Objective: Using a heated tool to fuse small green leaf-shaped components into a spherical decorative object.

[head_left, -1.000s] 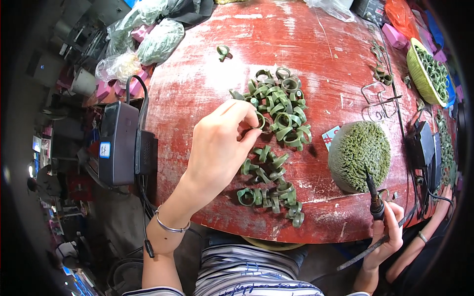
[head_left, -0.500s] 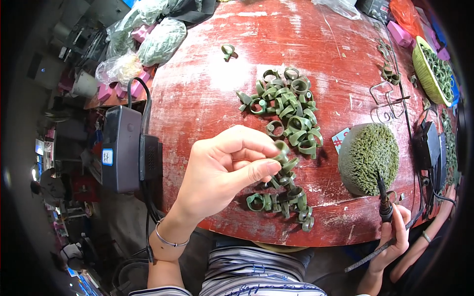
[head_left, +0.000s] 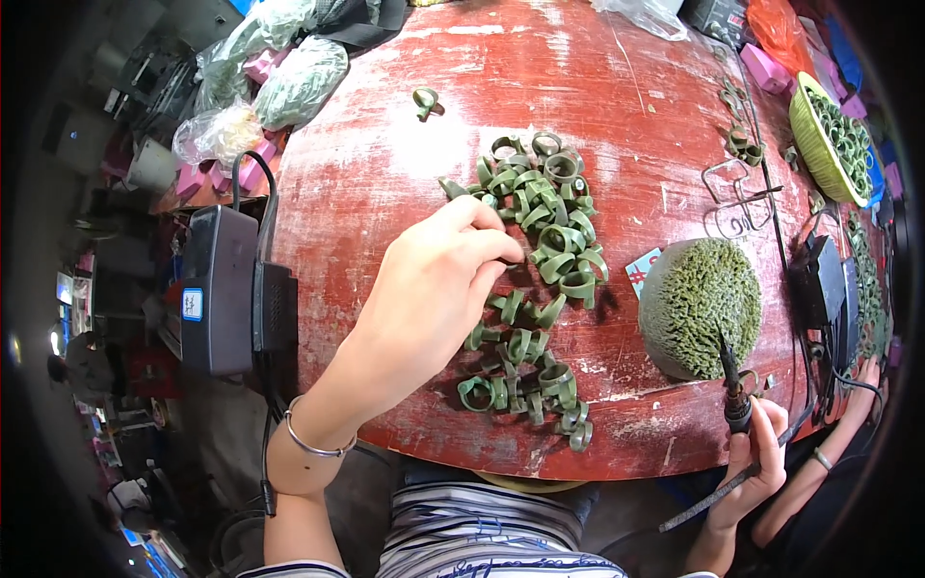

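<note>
My left hand reaches over the pile of green rings, its thumb and fingertips closed on a green ring at the pile's left side. That ring is mostly hidden by the fingers. A second cluster of green rings lies nearer the table's front edge. At the right, my right hand grips a black soldering iron like a pen, a cord trailing from it. The iron's thin tip touches the rough, pitted top of a rounded green block.
A bent wire stand sits behind the block. Farther right are a yellow-green basket of green rings, dark power boxes with cables, and another person's forearm. A grey machine stands at the left table edge. One ring lies apart.
My left hand has moved away from me, from the nearer cluster to the farther pile; the ring it pinched before is no longer visible in its fingers. My right hand keeps the soldering iron at the block.
</note>
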Demonstrator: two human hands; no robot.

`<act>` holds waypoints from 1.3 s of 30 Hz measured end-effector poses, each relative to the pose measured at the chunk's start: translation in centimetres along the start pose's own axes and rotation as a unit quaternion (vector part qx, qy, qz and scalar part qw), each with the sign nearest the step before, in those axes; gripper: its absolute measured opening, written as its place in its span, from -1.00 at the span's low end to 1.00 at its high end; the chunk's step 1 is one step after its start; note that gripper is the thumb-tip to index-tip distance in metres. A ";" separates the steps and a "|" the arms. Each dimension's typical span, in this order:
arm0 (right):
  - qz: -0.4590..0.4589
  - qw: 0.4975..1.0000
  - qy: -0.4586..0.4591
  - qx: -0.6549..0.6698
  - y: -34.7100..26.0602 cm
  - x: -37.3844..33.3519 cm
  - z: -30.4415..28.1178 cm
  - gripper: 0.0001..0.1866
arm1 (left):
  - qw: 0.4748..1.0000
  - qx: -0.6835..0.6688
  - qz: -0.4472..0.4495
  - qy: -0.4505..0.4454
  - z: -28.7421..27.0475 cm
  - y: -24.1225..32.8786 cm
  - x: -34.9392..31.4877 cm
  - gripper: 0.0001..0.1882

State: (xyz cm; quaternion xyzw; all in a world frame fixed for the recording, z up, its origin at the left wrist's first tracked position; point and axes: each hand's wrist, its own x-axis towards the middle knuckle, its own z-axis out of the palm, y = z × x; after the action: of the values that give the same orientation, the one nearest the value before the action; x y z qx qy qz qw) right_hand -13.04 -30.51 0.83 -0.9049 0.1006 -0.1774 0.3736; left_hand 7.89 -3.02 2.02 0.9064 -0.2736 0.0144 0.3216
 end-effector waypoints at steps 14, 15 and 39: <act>0.009 1.000 0.016 -0.002 -0.2 0.1 -0.6 -0.67 | 0.944 -0.313 -0.101 -0.003 -0.5 0.3 -1.0 -0.79; 0.006 1.000 0.031 -0.002 -0.1 0.0 -0.5 -0.66 | 0.941 -0.324 -0.093 -0.006 -0.7 0.5 -1.0 -0.78; -0.269 0.851 -0.106 -0.438 -6.4 4.1 -5.6 -0.55 | 0.896 -0.440 -0.058 -0.022 2.4 7.5 -4.9 -0.62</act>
State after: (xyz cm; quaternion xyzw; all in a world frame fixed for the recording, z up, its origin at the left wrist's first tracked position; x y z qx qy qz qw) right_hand -11.14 -30.94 10.10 -0.9798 -0.1195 -0.1114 -0.1151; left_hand -0.39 -6.90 3.47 0.6868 -0.2063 -0.1454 0.6816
